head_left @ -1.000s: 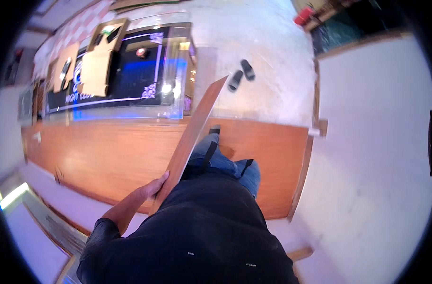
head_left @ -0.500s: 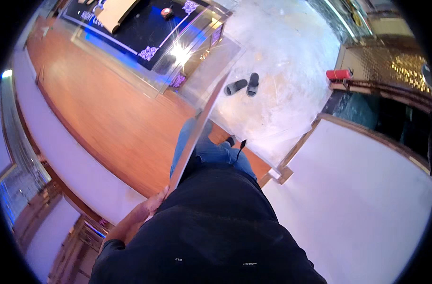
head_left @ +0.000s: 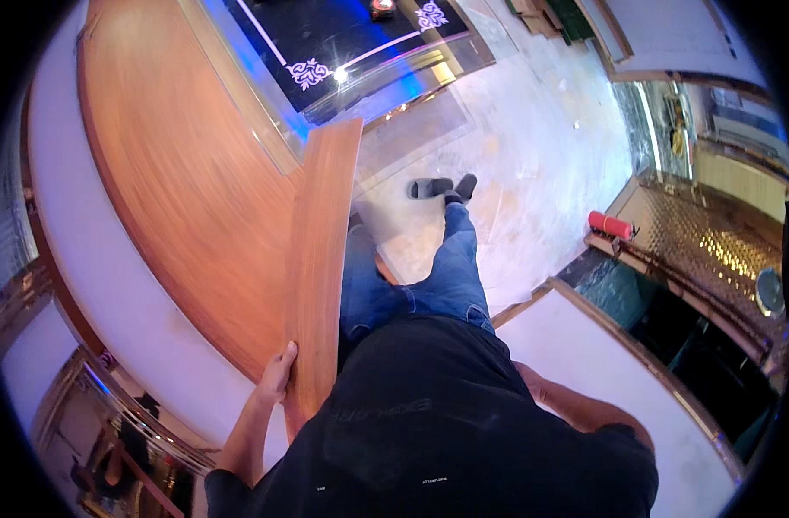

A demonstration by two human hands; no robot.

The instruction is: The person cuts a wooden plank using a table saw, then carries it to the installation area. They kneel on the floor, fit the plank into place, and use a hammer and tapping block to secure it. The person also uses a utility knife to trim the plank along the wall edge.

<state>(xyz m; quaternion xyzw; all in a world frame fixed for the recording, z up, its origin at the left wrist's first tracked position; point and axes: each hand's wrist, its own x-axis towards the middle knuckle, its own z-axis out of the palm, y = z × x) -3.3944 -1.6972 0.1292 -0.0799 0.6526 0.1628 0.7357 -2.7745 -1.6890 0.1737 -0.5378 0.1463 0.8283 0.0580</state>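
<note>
A long wood-grain plank [head_left: 318, 250] stands along my left side, its brown face toward the view. My left hand [head_left: 278, 373] is closed on its left edge, thumb on the face; the other fingers are hidden behind it. My right arm hangs at my right side, and only part of my right hand [head_left: 526, 380] shows beside my dark shirt, its fingers hidden. Ahead of me, one foot is at the dark slippers [head_left: 430, 188] on the pale, dusty floor [head_left: 532, 164]. The plank hides part of my other leg.
Wood-look flooring [head_left: 178, 173] stretches to the left, bordered by a curved white ledge [head_left: 109, 224]. A black table-like surface [head_left: 325, 34] with purple ornaments stands ahead. To the right are a white panel [head_left: 602, 371] with a wooden edge and a red fire extinguisher [head_left: 610, 226].
The plank has turned from nearly edge-on to showing its broad face. My right arm has come into view. One foot has reached the slippers, and the view has swung.
</note>
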